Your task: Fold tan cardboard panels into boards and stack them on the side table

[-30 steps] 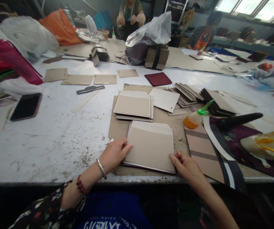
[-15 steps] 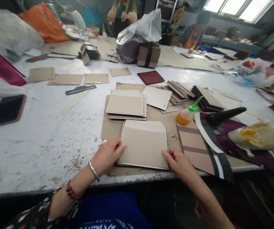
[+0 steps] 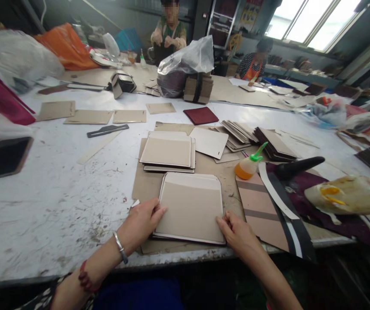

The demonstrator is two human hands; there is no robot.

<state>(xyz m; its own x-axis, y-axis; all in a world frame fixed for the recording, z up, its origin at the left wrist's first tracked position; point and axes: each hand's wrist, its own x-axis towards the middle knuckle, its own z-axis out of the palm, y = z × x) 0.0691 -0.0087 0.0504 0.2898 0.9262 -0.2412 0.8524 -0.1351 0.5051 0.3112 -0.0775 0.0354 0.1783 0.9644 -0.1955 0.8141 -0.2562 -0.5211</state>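
Head view, two hands point(image 3: 141, 224) point(image 3: 239, 232) holding one panel stack point(image 3: 189, 211), one phone point(image 3: 6, 159)

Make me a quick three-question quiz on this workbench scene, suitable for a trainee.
1. True or false: the flat dark red rectangular piece is nearer the right hand than the translucent bottle with a green nozzle.
2. What does the left hand touch?
A) the black rectangular phone
B) the front stack of flat beige panels
C) the crumpled clear plastic bag
3. How many thin beige rectangles lie in the loose row left of the dark red piece?

Key: 1. False, the bottle is nearer. 2. B. 3. Four.
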